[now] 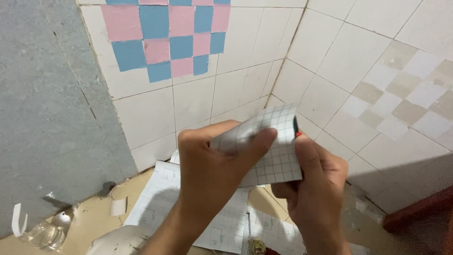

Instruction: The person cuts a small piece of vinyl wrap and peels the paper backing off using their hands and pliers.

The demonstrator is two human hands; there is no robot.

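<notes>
Head view is showing both hands pinching a small gridded sheet (269, 151) at chest height — left hand (212, 170) gripping its left edge, right hand (314, 182) clamping its right side. Peeling is looking barely begun. Below the sheet, a larger gridded paper (188, 208) is lying flat — white, slightly curled.
</notes>
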